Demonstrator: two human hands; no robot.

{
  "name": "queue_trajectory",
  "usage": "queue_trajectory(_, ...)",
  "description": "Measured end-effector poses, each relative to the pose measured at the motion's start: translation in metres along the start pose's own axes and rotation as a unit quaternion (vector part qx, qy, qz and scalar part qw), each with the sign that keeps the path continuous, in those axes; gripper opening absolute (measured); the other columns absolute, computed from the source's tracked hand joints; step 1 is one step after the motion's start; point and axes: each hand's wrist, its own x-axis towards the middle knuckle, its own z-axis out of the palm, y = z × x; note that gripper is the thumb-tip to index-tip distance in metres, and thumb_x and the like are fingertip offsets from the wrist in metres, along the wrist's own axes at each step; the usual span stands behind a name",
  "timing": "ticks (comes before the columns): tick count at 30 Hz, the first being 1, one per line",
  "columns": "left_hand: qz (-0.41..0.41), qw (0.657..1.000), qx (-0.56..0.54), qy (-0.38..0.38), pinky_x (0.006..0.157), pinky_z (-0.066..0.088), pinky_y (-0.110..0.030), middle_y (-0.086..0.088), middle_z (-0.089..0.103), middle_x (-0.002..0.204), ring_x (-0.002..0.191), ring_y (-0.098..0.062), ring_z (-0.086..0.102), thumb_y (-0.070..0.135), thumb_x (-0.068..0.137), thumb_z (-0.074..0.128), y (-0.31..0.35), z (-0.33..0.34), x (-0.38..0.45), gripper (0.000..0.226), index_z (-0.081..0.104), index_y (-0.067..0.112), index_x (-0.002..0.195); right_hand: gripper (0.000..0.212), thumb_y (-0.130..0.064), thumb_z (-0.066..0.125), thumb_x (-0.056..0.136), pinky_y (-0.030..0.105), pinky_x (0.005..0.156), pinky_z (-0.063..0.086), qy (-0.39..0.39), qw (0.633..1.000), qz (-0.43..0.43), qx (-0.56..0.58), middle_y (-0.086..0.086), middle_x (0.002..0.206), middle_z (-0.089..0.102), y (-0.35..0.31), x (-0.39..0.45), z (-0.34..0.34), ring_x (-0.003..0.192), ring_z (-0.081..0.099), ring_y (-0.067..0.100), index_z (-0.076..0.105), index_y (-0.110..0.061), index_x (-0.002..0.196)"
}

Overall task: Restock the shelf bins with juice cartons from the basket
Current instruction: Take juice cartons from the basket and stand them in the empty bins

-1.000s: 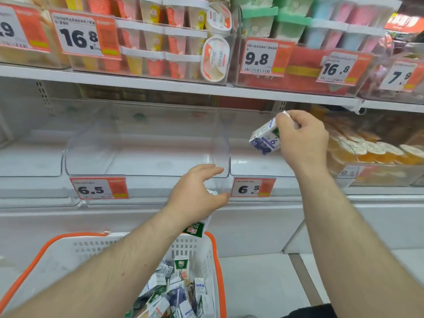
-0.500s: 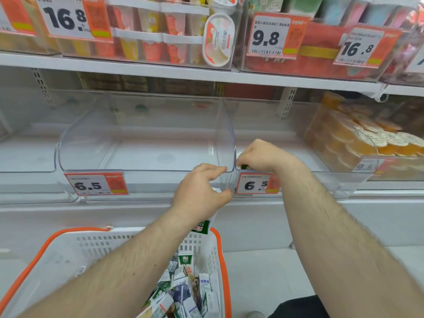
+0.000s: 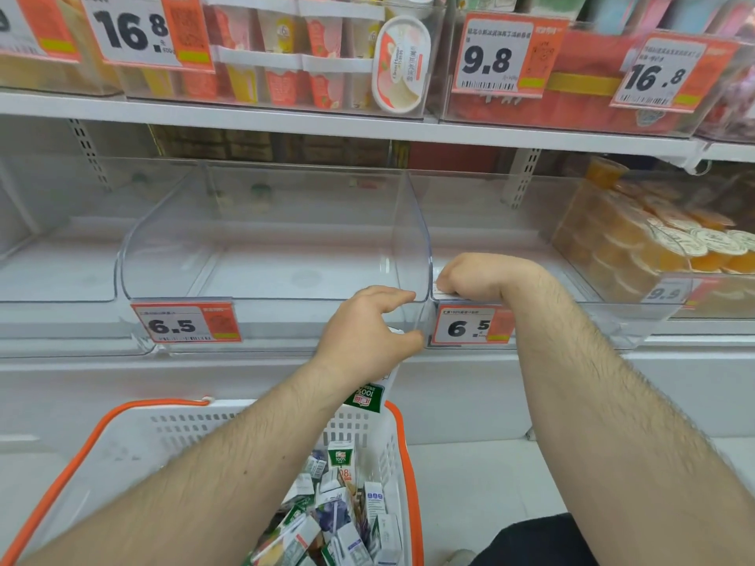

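Note:
A white basket with an orange rim [image 3: 402, 443] stands low in front of me, holding several small juice cartons [image 3: 339, 516]. My left hand [image 3: 367, 332] hovers above it at the front corner of a clear shelf bin [image 3: 261, 279] and grips a green and white carton [image 3: 367, 396] that pokes out under the palm. My right hand [image 3: 470, 275] is curled down just behind the front lip of the neighbouring clear bin [image 3: 510, 239]. Only a white edge of its carton shows by the knuckles. Both bins carry 6.5 price tags [image 3: 186, 322].
A bin of orange jelly cups [image 3: 653, 243] stands to the right on the same shelf. The shelf above [image 3: 286, 120] holds ice cream tubs behind 16.8 and 9.8 price tags. White cabinet fronts and pale floor lie below the bins.
My right hand has come down and left from mid-air with the blue and white carton into the right bin's front. The left hand has stayed put with its carton.

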Motion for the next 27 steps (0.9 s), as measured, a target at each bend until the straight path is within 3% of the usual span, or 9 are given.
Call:
queue_trajectory(3, -0.015, 0.999, -0.044, 0.013, 0.105, 0.037, -0.020, 0.016, 0.051, 0.134, 0.118, -0.007, 0.051, 0.028, 0.080, 0.075, 0.003, -0.004, -0.003, 0.053, 0.059, 0.029, 0.131, 0.029, -0.023, 0.040, 0.098, 0.040, 0.085, 0.048, -0.013, 1.000, 0.005, 0.000, 0.009, 0.109, 0.068, 0.002, 0.000, 0.002, 0.094, 0.063, 0.026, 0.064, -0.007, 0.103)
queue_trajectory(6, -0.012, 0.995, -0.083, 0.052, 0.088, 0.039, -0.009, 0.020, 0.055, 0.118, 0.096, 0.009, 0.051, 0.033, 0.080, 0.077, 0.003, -0.010, -0.007, 0.048, 0.062, 0.032, 0.125, 0.035, -0.029, 0.043, 0.100, 0.036, 0.092, 0.042, 0.008, 1.000, 0.007, 0.017, 0.003, 0.128, 0.060, 0.003, -0.006, 0.002, 0.113, 0.055, 0.024, 0.061, -0.014, 0.126)
queue_trajectory(8, -0.025, 0.989, -0.129, 0.064, 0.071, 0.041, -0.003, 0.016, 0.060, 0.104, 0.078, 0.016, 0.054, 0.035, 0.080, 0.076, 0.001, -0.015, -0.009, 0.037, 0.065, 0.032, 0.115, 0.033, -0.032, 0.047, 0.099, 0.032, 0.088, 0.038, 0.030, 0.998, 0.015, 0.052, 0.001, 0.127, 0.058, 0.007, -0.005, 0.004, 0.114, 0.053, 0.022, 0.062, -0.017, 0.125)
queue_trajectory(11, -0.075, 0.960, -0.261, 0.070, 0.066, 0.048, -0.022, 0.008, 0.061, 0.084, 0.053, 0.002, 0.055, 0.035, 0.083, 0.075, 0.002, -0.022, -0.010, 0.018, 0.069, 0.026, 0.097, 0.022, -0.034, 0.050, 0.094, 0.032, 0.083, 0.044, 0.172, 0.980, 0.036, 0.092, 0.000, 0.107, 0.067, 0.010, -0.009, 0.005, 0.106, 0.060, 0.025, 0.068, -0.023, 0.100)
queue_trajectory(15, -0.135, 0.913, -0.375, 0.086, 0.052, 0.049, -0.018, 0.004, 0.060, 0.073, 0.046, 0.000, 0.053, 0.038, 0.090, 0.064, 0.011, -0.028, -0.017, 0.019, 0.066, 0.019, 0.087, 0.015, -0.020, 0.056, 0.088, 0.028, 0.076, 0.047, 0.401, 0.885, -0.033, 0.234, -0.007, 0.083, 0.068, -0.011, -0.047, 0.004, 0.083, 0.061, 0.018, 0.070, -0.023, 0.085)
queue_trajectory(18, -0.151, 0.878, -0.445, 0.094, 0.056, 0.050, -0.020, 0.000, 0.061, 0.079, 0.057, -0.006, 0.057, 0.040, 0.095, 0.056, 0.017, -0.028, -0.023, 0.026, 0.064, 0.016, 0.088, 0.017, -0.013, 0.070, 0.076, 0.037, 0.075, 0.052, 0.258, 0.882, -0.129, 0.372, 0.001, 0.082, 0.070, -0.032, -0.078, 0.018, 0.076, 0.063, 0.018, 0.066, -0.027, 0.084)
queue_trajectory(21, -0.167, 0.844, -0.501, 0.092, 0.055, 0.053, -0.024, -0.004, 0.062, 0.080, 0.057, -0.012, 0.061, 0.042, 0.096, 0.052, 0.024, -0.028, -0.028, 0.030, 0.064, 0.014, 0.090, 0.055, -0.019, 0.081, 0.075, 0.036, 0.073, 0.054, 0.057, 0.929, -0.122, 0.344, 0.003, 0.102, 0.065, -0.041, -0.094, 0.038, 0.082, 0.066, 0.016, 0.055, -0.027, 0.123)
queue_trajectory(24, -0.177, 0.827, -0.525, 0.093, 0.053, 0.055, -0.025, -0.006, 0.065, 0.086, 0.059, -0.013, 0.066, 0.043, 0.097, 0.050, 0.031, -0.029, -0.032, 0.033, 0.063, 0.013, 0.092, 0.073, -0.027, 0.081, 0.077, 0.027, 0.072, 0.052, 0.005, 0.950, -0.106, 0.295, -0.003, 0.099, 0.067, -0.044, -0.101, 0.048, 0.082, 0.070, 0.011, 0.040, -0.031, 0.138)
queue_trajectory(27, -0.190, 0.814, -0.538, 0.107, 0.062, 0.056, -0.031, -0.008, 0.063, 0.093, 0.070, -0.018, 0.065, 0.046, 0.096, 0.049, 0.032, -0.030, -0.032, 0.035, 0.062, 0.014, 0.094, 0.063, -0.022, 0.081, 0.076, 0.032, 0.071, 0.054, -0.024, 0.945, -0.102, 0.311, -0.002, 0.095, 0.075, -0.040, -0.103, 0.052, 0.083, 0.072, 0.017, 0.045, -0.026, 0.128)
